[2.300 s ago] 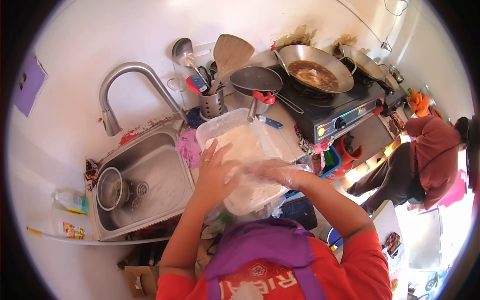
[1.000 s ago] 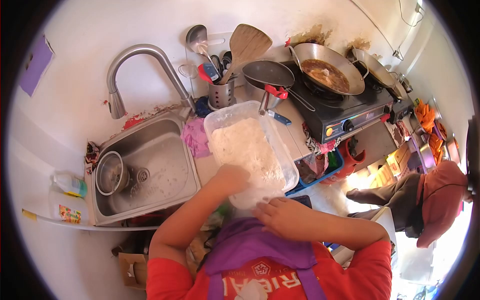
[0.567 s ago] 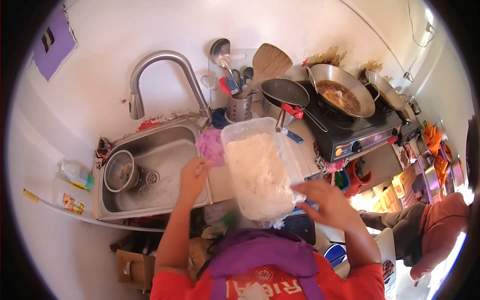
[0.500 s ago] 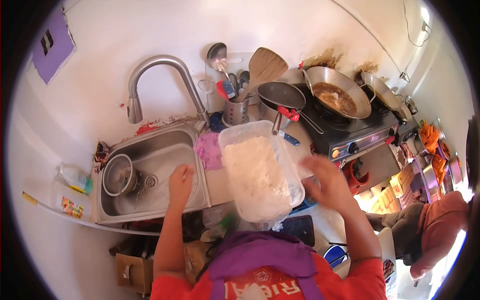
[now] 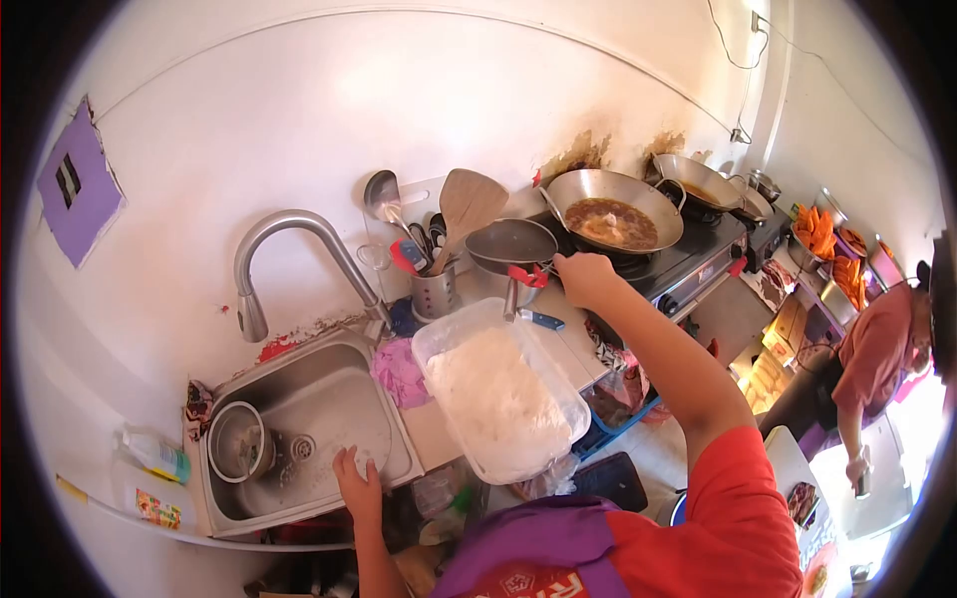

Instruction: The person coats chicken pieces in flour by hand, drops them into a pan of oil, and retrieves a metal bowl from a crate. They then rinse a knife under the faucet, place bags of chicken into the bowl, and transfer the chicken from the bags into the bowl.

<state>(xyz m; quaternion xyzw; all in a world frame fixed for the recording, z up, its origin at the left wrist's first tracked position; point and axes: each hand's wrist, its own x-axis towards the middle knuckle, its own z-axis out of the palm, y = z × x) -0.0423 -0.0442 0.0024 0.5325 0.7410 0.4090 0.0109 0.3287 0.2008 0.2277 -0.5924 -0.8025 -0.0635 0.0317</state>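
Note:
My right hand (image 5: pixel 586 279) is closed at the end of the strainer's handle, beside the stove. The dark mesh strainer (image 5: pixel 510 242) rests over a metal pot behind the counter's edge. My left hand (image 5: pixel 357 478) hangs over the front of the sink, fingers apart, holding nothing, with something whitish on the fingertips. Between my arms a clear plastic tub (image 5: pixel 578 414) of pale flour-like powder (image 5: pixel 493 394) stands on the counter. Near its back right corner are a red-handled utensil (image 5: pixel 526 277) and a blue-handled knife (image 5: pixel 541 319).
The steel sink (image 5: pixel 344 399) holds a pot (image 5: pixel 239 444) under the faucet (image 5: pixel 289 219). Utensils stand in a metal holder (image 5: pixel 435 294). A wok (image 5: pixel 618 219) of bubbling oil and a second wok (image 5: pixel 698 181) sit on the stove. Another person (image 5: pixel 877 349) stands at the right.
My right hand has moved from beside the tub to the strainer's handle. My left hand is lower, with its fingers spread. The view has shifted, and the other person's arm now reaches down.

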